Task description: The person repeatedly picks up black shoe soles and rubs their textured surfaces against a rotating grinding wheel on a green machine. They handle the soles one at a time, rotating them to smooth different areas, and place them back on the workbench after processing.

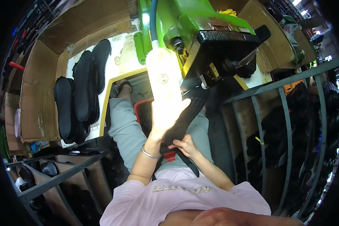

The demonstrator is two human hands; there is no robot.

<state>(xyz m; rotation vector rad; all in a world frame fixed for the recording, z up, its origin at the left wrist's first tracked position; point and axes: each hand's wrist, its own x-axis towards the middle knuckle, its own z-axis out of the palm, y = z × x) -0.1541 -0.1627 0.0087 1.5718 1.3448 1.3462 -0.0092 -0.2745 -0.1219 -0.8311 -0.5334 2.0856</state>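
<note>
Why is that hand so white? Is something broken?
Nothing looks broken. The left hand is washed out by strong light under the green machine, so its details are lost. It holds a black sole up to the machine, and the right hand grips the sole's lower end. More soles sit stacked at left.

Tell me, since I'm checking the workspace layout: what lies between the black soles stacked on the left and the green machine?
In the head view, a worn white tabletop with a yellow edge strip separates the black soles from the green machine.

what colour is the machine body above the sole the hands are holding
Bright green machine body, with a black block at its front; the sole is black. Head view shows it best.
</note>
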